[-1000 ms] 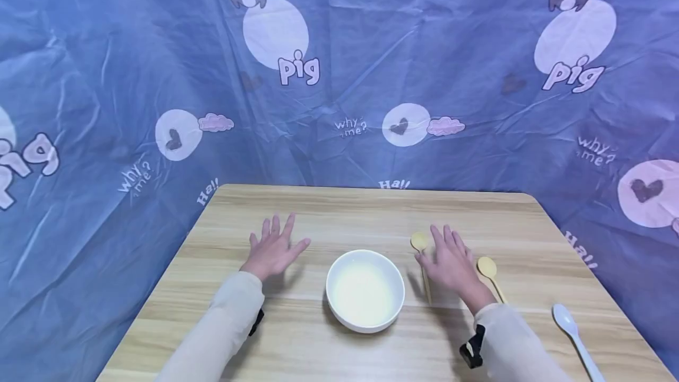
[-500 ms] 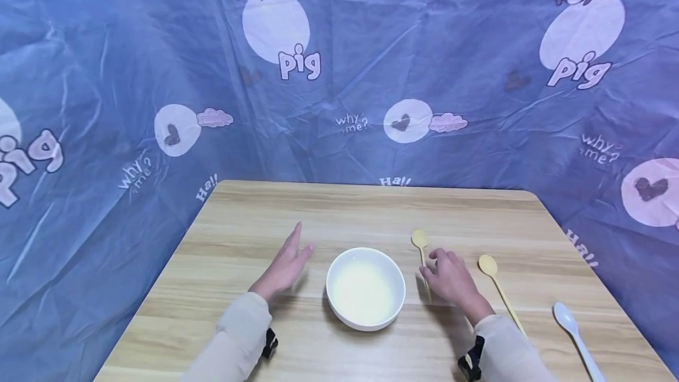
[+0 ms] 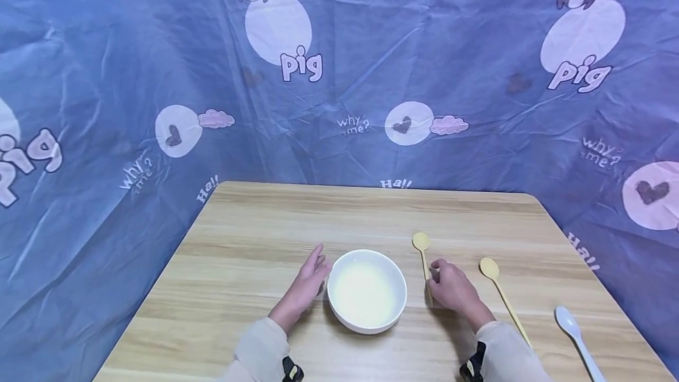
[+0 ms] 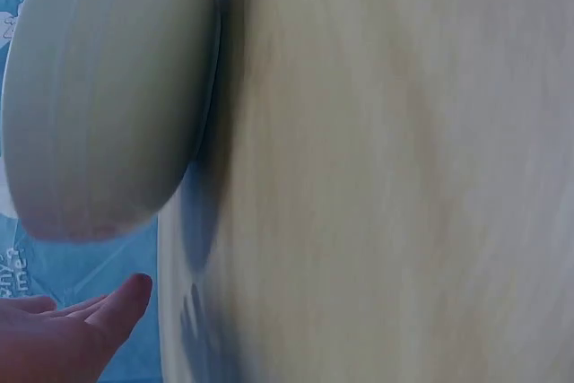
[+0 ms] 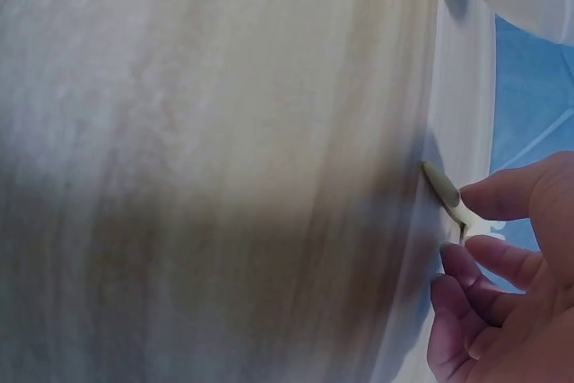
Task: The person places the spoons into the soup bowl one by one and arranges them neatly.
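Closest to the person, two pale sleeves are coming in, and a pale blue spoon is lying near the right side of the wooden surface. Just past that, a long yellow spoon is lying on a slant.

The white bowl is sitting upright in the middle. The left hand is resting just beside it, fingers mostly straight and holding nothing; the left wrist view is showing a gap between them.

The right hand is bending its thumb and fingers around the thin handle of the nearer-to-bowl spoon. I cannot tell if it is pinching tight. That spoon is lying to the right of the bowl, its round end pointing away.

It looks like the person is getting hold of this spoon. The next move seems to be calling for a snug pinch, with the left hand staying by the bowl.

Farthest back, a blue pig curtain is hanging.
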The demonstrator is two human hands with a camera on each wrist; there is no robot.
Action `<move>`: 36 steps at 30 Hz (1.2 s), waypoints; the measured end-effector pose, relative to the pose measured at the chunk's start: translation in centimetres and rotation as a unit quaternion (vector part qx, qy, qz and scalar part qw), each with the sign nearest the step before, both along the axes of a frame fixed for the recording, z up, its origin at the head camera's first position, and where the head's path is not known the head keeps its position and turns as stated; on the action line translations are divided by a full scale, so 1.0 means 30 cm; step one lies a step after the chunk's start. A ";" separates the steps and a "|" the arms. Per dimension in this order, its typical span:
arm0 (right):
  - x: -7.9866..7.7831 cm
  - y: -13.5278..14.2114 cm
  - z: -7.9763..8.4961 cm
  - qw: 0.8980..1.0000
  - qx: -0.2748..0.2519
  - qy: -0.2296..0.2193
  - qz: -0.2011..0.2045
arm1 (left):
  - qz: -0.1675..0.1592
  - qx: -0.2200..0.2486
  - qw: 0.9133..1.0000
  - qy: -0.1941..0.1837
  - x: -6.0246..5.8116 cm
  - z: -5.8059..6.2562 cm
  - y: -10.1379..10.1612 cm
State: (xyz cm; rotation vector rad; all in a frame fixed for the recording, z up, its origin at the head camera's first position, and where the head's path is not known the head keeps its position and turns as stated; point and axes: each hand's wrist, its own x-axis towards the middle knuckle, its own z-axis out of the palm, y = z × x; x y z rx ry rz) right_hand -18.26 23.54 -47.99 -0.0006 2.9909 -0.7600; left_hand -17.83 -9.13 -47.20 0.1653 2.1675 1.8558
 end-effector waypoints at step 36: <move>0.067 0.094 0.094 0.968 -0.185 0.125 -0.114 | 0.005 0.194 0.979 -0.060 0.059 -0.102 0.071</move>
